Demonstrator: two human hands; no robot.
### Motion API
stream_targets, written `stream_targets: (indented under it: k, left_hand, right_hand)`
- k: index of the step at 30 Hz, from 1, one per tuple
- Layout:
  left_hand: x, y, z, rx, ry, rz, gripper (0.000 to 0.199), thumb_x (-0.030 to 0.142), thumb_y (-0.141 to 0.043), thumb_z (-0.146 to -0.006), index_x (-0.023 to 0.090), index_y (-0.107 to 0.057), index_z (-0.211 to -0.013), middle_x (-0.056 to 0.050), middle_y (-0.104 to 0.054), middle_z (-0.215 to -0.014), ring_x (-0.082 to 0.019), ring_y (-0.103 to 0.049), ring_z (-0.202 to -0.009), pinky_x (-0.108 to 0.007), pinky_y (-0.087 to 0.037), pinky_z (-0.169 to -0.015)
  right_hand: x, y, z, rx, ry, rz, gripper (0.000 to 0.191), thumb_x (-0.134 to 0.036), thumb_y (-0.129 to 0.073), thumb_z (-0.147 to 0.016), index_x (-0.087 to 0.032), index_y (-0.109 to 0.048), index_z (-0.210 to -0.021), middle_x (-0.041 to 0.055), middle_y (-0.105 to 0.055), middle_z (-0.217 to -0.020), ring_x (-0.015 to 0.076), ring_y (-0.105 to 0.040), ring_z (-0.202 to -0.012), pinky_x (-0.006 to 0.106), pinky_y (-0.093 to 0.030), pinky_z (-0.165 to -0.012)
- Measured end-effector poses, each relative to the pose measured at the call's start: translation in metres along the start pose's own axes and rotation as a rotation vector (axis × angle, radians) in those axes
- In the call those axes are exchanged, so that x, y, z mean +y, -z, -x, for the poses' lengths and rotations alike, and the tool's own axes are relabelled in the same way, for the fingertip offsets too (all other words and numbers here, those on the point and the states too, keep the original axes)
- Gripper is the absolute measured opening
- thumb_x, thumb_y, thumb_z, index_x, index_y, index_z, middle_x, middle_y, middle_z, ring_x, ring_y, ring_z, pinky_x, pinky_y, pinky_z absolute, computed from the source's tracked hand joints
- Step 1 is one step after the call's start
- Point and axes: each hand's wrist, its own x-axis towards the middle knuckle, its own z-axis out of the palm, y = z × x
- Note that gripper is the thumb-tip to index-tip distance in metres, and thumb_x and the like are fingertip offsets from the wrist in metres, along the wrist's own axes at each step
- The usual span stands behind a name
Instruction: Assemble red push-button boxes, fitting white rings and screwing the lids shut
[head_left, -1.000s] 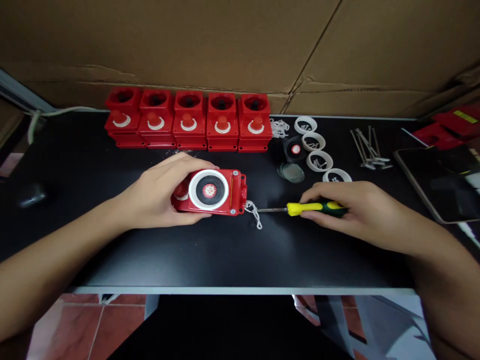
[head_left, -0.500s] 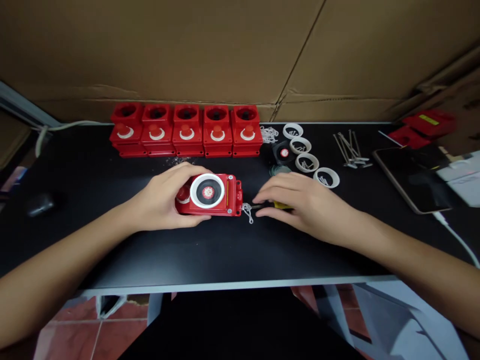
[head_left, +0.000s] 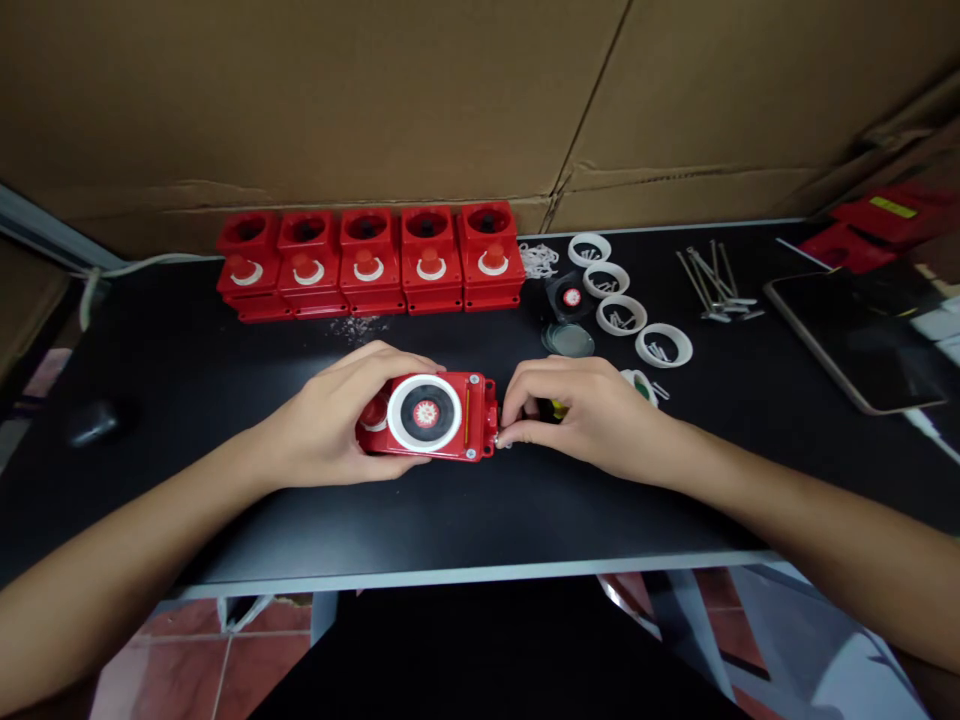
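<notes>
My left hand [head_left: 341, 420] is wrapped around the left end of a red alarm box [head_left: 471, 415], holding it face up above the black table. A white ring [head_left: 394, 425] surrounds a round black speaker [head_left: 426, 413] with a red-and-white centre. At the box's right end my right hand [head_left: 577, 410] is closed in a pinch on a small white cord [head_left: 504, 443], mostly hidden by the fingertips. Something yellow [head_left: 559, 409] shows under the right hand; its shape is mostly covered.
Several red alarm boxes [head_left: 367, 265] stand in a row at the back. White rings [head_left: 621, 315] with screws inside, a clear disc [head_left: 568, 340], white cords [head_left: 538, 260] and long bolts [head_left: 718, 285] lie right. A phone [head_left: 847, 335] is farther right, a black mouse [head_left: 94, 423] left.
My right hand has moved left to the box's end and its fingers have closed on the white cord, which hung loose before. The box appears slightly lower and farther right.
</notes>
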Motion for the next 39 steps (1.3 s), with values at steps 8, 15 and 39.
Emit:
stream_targets:
  k: [8,15,39]
  left_hand:
    - [0.005,0.0,0.0,0.005,-0.017,0.008,0.062,0.038,-0.091,-0.095,0.027,-0.061,-0.148,-0.015,-0.08,-0.137,-0.033,-0.081,-0.116,-0.048,-0.07,-0.099]
    - [-0.001,0.032,-0.002,-0.048,0.071,-0.076,0.063,0.044,-0.091,-0.094,0.026,-0.06,-0.147,-0.015,-0.075,-0.14,-0.034,-0.077,-0.123,-0.048,-0.068,-0.103]
    - [-0.02,0.059,0.0,-0.068,0.082,-0.123,0.064,0.052,-0.095,-0.088,0.023,-0.064,-0.137,-0.012,-0.074,-0.127,-0.03,-0.075,-0.108,-0.043,-0.068,-0.092]
  right_hand:
    - [-0.005,-0.001,0.004,0.045,0.056,0.092,0.029,-0.035,-0.082,-0.101,-0.015,-0.072,-0.083,-0.0019,-0.071,-0.085,0.0048,-0.059,-0.08,0.025,-0.035,-0.081]
    - [0.007,0.015,0.006,0.018,0.149,0.321,0.026,-0.043,-0.081,-0.101,-0.018,-0.075,-0.107,0.0023,-0.075,-0.109,0.0105,-0.067,-0.099,0.026,-0.041,-0.091]
    - [-0.005,-0.022,0.012,0.136,0.312,0.645,0.012,-0.027,-0.067,-0.108,-0.016,-0.071,-0.105,0.0048,-0.068,-0.103,0.0154,-0.054,-0.093,0.033,-0.036,-0.083]
